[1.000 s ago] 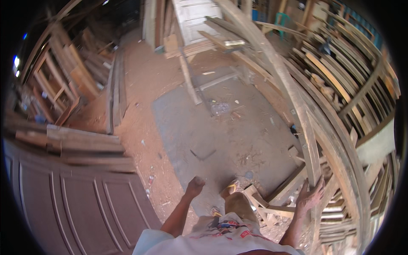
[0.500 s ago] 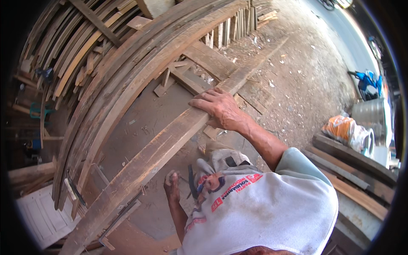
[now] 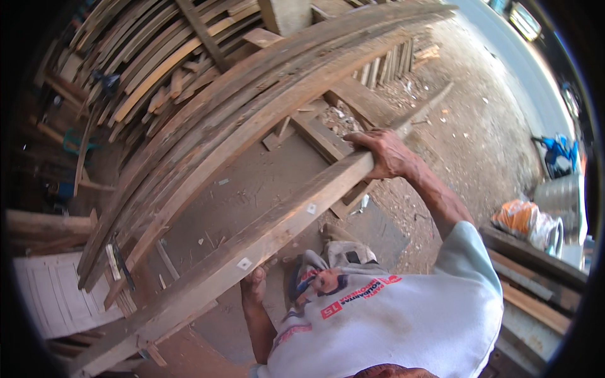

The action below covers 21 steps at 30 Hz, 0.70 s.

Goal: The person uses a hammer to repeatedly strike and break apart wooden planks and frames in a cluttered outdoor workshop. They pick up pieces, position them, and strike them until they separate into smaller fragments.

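Observation:
A long wooden beam (image 3: 277, 236) runs diagonally from the lower left toward the upper right. Two small pale square patches show on the face turned toward me. My right hand (image 3: 387, 153) is closed over the beam's upper right stretch, its fingers across the top. Lower down, my left hand (image 3: 255, 283) is up against the beam's lower edge, near one of the patches. Part of its fingers is hidden at the beam, so its grip does not show.
Long timbers (image 3: 239, 126) lie stacked beyond the beam, with a lumber pile (image 3: 148, 69) behind. Short boards (image 3: 318, 140) cross on the ground. A white panel (image 3: 47, 293) is at left; planks (image 3: 532, 286), an orange-and-white bag (image 3: 518, 214) and a metal drum (image 3: 559, 196) are at right.
The beam has turned, so the face with pale patches now shows. My left hand, apart from the beam before, has come up to its lower edge. My right hand still grips it.

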Each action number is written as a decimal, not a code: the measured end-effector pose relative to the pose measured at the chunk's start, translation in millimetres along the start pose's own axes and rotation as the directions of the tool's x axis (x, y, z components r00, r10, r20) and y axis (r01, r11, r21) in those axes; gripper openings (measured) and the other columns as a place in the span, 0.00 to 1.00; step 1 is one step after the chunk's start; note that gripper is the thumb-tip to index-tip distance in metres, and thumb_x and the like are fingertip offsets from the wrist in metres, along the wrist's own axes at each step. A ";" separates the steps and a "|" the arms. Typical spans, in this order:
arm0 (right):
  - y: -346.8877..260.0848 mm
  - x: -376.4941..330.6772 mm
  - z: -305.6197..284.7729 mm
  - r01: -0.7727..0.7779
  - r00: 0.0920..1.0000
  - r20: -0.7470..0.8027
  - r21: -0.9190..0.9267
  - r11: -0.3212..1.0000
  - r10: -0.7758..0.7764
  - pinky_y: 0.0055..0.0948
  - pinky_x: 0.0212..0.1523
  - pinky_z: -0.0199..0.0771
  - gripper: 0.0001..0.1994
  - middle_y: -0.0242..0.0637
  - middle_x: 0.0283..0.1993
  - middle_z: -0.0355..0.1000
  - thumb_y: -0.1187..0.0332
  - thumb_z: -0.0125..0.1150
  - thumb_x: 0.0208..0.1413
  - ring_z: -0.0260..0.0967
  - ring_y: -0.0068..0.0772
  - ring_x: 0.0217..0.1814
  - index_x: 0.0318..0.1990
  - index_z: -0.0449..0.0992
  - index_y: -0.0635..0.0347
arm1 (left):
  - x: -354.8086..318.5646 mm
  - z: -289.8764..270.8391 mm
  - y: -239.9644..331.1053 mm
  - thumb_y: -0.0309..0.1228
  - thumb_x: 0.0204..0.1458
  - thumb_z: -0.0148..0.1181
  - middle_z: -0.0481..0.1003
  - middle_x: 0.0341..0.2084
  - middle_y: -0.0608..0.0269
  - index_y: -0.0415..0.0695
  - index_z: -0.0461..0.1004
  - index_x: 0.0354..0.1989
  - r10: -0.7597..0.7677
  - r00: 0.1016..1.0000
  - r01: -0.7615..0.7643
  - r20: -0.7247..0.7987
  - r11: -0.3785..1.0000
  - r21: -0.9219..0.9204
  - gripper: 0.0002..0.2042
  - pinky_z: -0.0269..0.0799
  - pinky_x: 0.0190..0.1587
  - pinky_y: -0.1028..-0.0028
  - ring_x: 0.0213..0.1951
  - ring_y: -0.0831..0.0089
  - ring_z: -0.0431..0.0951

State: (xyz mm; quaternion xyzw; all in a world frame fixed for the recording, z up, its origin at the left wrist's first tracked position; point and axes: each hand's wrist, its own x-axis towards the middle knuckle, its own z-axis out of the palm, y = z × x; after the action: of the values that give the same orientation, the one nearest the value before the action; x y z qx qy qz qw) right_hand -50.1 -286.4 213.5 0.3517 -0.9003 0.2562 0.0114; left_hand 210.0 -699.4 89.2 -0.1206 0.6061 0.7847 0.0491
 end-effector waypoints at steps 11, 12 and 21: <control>-138.1 98.1 -29.8 0.090 0.913 0.396 0.045 0.995 -0.101 0.46 0.37 0.79 0.36 0.54 0.26 0.77 0.45 0.76 0.38 0.80 0.53 0.33 0.48 0.77 0.68 | -69.1 -123.7 119.9 0.47 0.64 0.47 0.72 0.56 0.53 0.36 0.66 0.62 0.331 0.424 -0.459 -0.843 0.881 0.115 0.28 0.68 0.60 0.59 0.57 0.59 0.72; -145.3 100.0 -27.9 0.091 0.929 0.355 0.052 0.994 -0.104 0.45 0.37 0.79 0.35 0.54 0.28 0.78 0.47 0.77 0.37 0.80 0.53 0.34 0.46 0.78 0.68 | -80.3 -117.8 126.6 0.45 0.63 0.49 0.73 0.55 0.53 0.37 0.67 0.61 0.291 0.278 -0.497 -0.916 0.859 0.122 0.26 0.69 0.60 0.59 0.56 0.60 0.73; -177.2 87.8 4.2 0.048 0.953 0.296 0.085 0.995 -0.071 0.42 0.38 0.80 0.27 0.53 0.31 0.80 0.60 0.81 0.36 0.82 0.48 0.36 0.45 0.79 0.64 | -97.9 -67.6 134.5 0.46 0.62 0.59 0.78 0.40 0.56 0.40 0.72 0.54 0.348 0.090 -0.501 -0.933 0.825 0.260 0.22 0.77 0.46 0.68 0.40 0.70 0.79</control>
State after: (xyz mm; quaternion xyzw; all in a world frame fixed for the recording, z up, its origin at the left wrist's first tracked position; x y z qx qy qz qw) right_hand -2.3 -453.5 307.8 0.4135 -0.8702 0.2341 -0.1304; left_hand 283.3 -792.9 223.9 -0.3951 0.4614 0.5559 -0.5674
